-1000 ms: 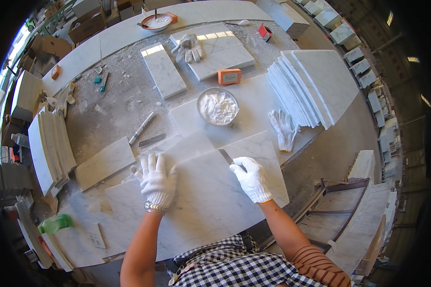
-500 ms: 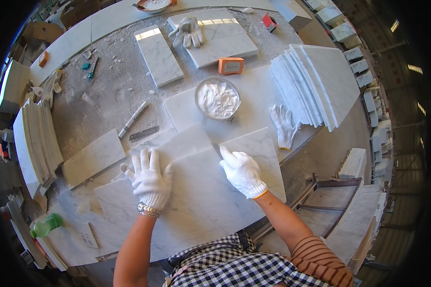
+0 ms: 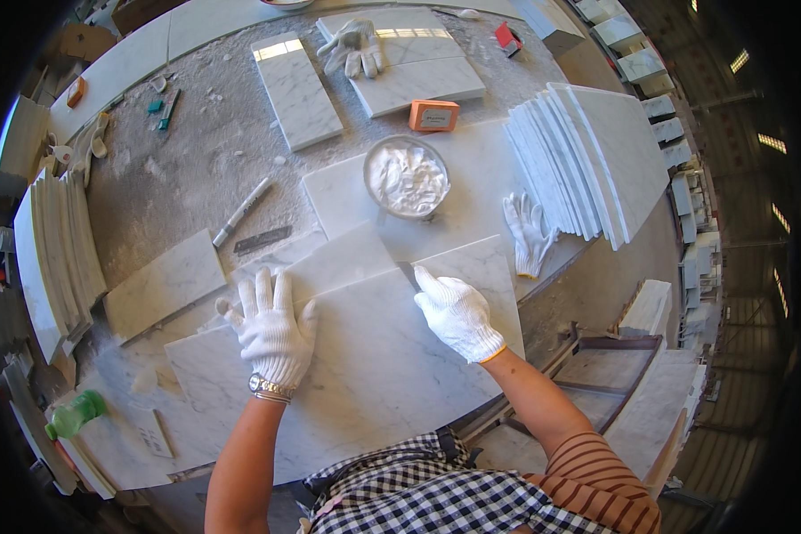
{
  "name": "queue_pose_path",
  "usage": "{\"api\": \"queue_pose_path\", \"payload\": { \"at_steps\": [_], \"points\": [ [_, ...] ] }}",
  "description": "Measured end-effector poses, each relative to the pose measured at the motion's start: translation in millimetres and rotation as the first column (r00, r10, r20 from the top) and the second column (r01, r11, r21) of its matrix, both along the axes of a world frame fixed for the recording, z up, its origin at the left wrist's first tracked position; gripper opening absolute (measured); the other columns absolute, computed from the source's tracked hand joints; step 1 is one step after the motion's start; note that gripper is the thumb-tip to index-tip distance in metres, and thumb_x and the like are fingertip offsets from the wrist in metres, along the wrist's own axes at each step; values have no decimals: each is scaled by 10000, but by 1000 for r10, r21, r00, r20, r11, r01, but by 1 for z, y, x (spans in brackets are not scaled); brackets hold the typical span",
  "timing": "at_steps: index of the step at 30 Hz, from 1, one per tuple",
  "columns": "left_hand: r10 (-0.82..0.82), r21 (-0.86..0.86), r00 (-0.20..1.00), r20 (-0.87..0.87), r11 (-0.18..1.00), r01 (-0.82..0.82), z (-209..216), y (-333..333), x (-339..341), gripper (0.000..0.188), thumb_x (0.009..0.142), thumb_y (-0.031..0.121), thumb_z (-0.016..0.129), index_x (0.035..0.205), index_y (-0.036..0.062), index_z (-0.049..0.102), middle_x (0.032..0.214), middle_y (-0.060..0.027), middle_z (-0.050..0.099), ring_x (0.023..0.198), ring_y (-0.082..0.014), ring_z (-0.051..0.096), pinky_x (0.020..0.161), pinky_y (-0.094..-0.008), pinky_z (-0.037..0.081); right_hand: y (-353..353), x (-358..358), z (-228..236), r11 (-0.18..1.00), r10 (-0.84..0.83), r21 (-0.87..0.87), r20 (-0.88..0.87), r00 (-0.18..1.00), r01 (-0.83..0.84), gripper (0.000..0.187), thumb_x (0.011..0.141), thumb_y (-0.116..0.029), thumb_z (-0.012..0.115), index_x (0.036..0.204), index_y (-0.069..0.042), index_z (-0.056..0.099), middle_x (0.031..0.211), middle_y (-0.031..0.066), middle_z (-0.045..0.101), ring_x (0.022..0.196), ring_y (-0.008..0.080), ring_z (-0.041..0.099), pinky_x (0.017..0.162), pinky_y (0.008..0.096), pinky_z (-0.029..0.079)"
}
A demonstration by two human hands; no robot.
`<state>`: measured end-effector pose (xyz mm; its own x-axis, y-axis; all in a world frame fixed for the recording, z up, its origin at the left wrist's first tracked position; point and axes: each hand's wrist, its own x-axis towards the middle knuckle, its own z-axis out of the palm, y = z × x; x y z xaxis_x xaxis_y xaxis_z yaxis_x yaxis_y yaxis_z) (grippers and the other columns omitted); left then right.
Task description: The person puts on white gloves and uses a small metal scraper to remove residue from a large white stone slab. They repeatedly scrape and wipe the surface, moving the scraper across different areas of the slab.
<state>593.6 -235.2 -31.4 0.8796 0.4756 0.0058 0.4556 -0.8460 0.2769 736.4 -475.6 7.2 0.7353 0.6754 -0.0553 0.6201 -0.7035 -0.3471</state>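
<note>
My left hand (image 3: 276, 327), in a white knit glove, lies with fingers spread on a large white marble slab (image 3: 356, 374) with grey veins. Its fingertips reach the slab's far edge, by a smaller marble piece (image 3: 343, 258). My right hand (image 3: 458, 311), gloved too, is closed around a thin grey metal scraper (image 3: 408, 274); only part of the blade shows and the handle is hidden in the fist. The blade sits at the slab's far edge, near another marble piece (image 3: 476, 258). Beyond stands a clear bowl (image 3: 368, 191) of white paste.
An orange box (image 3: 433, 116) stands behind the bowl. To the right are a loose glove (image 3: 529, 236) and leaning marble slabs (image 3: 614, 151). Left of centre lie a white marker (image 3: 242, 212) and a dark metal strip (image 3: 262, 238). A green bottle (image 3: 78, 412) lies at lower left.
My right hand has shifted slightly to the right and more of the scraper blade shows. My left hand stays spread on the slab. The view has moved a little.
</note>
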Motion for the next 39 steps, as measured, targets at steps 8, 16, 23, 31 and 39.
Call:
{"api": "queue_pose_path", "payload": {
  "at_steps": [8,16,23,31,39],
  "points": [
    [-1,8,1000,31,1000,1,2,0,2,664,897,432,707,1441,88,541,1510,-161,508,1429,-387,405,1204,-696,144,1,3,6,1000,19,-1,-15,1000,-19,402,935,-209,644,1303,-47,637,776,170,664,751,375,670,655,511,518],
    [-6,18,999,39,1000,6,3,0,2,643,892,419,717,1417,87,550,1483,-149,516,1389,-368,432,1182,-704,169,7,2,8,997,48,65,9,999,-49,392,937,-186,621,1303,-47,636,768,171,658,729,384,661,645,523,511],
    [0,13,999,41,1000,0,5,-2,3,651,892,424,719,1423,91,543,1479,-148,521,1405,-378,424,1188,-712,152,9,0,6,1000,24,-9,-53,998,-25,382,938,-175,614,1295,-45,643,786,171,667,745,383,664,646,530,506],
    [6,-7,1000,19,1000,-6,5,-1,3,640,909,435,706,1429,102,540,1503,-157,511,1433,-393,404,1189,-722,150,13,-4,6,994,-60,-93,-73,996,53,385,947,-190,602,1290,-20,637,767,178,671,726,395,663,649,538,508],
    [6,5,1000,5,1000,-6,3,-1,3,659,916,449,691,1450,100,528,1514,-159,505,1456,-400,384,1190,-728,143,11,-3,8,984,-106,-148,-77,991,94,379,961,-205,586,1290,-22,628,771,200,673,718,405,671,634,547,513]
  ]
}}
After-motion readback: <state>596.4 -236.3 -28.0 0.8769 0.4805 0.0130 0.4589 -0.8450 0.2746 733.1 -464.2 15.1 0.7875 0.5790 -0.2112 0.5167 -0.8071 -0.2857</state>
